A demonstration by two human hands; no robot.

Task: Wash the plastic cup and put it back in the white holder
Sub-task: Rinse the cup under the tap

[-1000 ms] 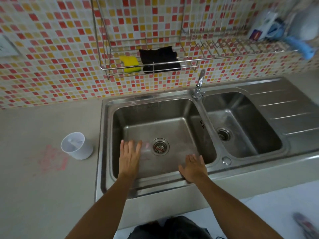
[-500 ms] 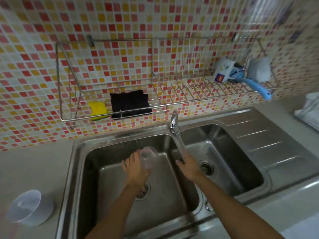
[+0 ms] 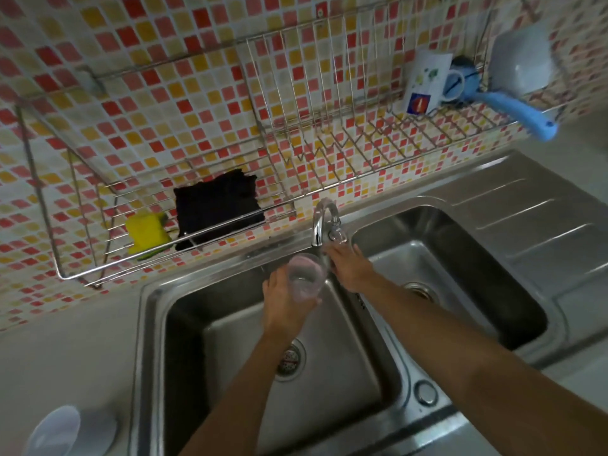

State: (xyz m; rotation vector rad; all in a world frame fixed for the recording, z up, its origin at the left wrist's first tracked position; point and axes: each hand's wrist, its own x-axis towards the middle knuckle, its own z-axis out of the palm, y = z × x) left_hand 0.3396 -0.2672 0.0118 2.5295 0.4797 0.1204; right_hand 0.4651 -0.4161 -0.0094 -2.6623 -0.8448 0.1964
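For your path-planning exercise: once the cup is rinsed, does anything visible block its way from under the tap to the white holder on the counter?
Nothing visible does. The left hand holds the plastic cup over the left basin, below the tap. The white holder stands open on the counter at lower left; only the sink rim and bare counter lie between.

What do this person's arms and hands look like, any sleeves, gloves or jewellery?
Both forearms are bare right up to the picture's edge, so no sleeves show. The left hand and right hand wear no gloves. No watch, bracelet or ring is visible, though the fingers are too blurred for certainty.
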